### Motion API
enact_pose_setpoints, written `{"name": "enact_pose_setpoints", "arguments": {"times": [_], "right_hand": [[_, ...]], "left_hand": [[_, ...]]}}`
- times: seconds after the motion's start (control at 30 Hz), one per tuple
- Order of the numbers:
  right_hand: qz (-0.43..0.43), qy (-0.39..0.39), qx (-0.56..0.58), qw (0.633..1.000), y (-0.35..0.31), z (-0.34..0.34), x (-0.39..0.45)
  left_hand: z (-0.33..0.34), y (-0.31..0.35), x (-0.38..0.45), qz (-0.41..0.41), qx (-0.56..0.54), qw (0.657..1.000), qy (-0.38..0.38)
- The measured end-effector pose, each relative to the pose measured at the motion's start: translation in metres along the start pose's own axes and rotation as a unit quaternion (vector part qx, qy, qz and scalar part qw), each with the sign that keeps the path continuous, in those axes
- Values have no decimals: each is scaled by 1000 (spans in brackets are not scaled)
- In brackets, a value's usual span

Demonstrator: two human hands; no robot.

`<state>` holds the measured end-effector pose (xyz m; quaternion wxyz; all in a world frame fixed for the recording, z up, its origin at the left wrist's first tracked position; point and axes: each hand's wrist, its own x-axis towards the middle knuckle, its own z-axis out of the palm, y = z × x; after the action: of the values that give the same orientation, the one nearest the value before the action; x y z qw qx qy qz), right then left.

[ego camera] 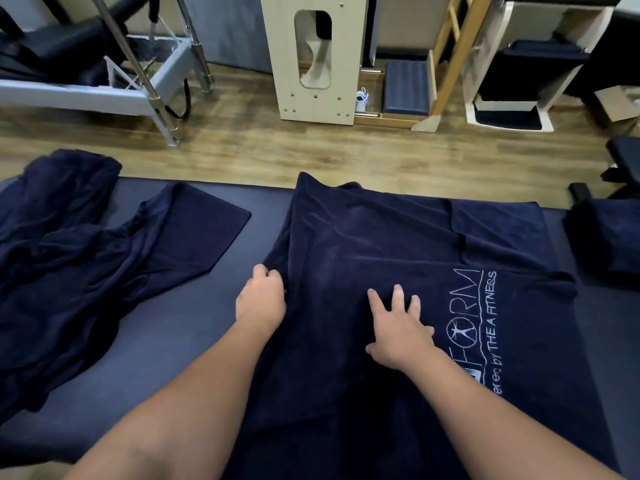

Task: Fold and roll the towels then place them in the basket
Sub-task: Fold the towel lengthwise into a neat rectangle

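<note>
Navy towel [398, 244] lies spread on padded table [145, 341], near edge cut off at 6 o'clock. Left hand [261, 299] pinches its 9 o'clock edge, fingertips hidden. Right hand [398, 327] rests flat, fingers spread.

centre: printed towel [398, 244] spread on the mat [214, 306]
left: loose towels [69, 244] heaped on the mat
hands: left hand [261, 299] at towel's left edge; right hand [401, 330] flat on it
behind: floor [277, 150]

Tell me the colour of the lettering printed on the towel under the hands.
The lettering is white, on a navy towel; the head view shows it.
</note>
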<state>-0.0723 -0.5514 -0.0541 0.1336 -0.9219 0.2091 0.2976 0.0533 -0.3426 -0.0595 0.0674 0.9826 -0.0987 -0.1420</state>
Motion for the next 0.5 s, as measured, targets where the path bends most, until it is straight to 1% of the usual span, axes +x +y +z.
{"name": "enact_pose_setpoints", "arguments": {"times": [0.1,0.17,0.23,0.3,0.4,0.43,0.47,0.5], "right_hand": [[8,-17,-7,1000,-4,-1,8],[14,-22,-10,1000,-6,-1,10],[21,-24,-14,999,-7,-1,11],[26,-30,-16,999,-8,-6,11],[31,-29,-9,999,-8,-13,10],[32,-23,-8,999,-8,-15,10],[33,-17,-8,999,-8,-15,9],[35,-11,-10,999,-10,-15,9]], "left_hand": [[4,0,8,-4,56,998,32],[3,0,14,0,83,996,39],[-2,-1,19,9,93,995,34],[-12,-12,26,-6,92,995,49],[-29,-51,35,-83,24,989,119],[-31,-64,38,-78,0,990,119],[-30,-73,40,-57,-21,992,108],[-29,-77,43,-31,-55,995,83]]}}
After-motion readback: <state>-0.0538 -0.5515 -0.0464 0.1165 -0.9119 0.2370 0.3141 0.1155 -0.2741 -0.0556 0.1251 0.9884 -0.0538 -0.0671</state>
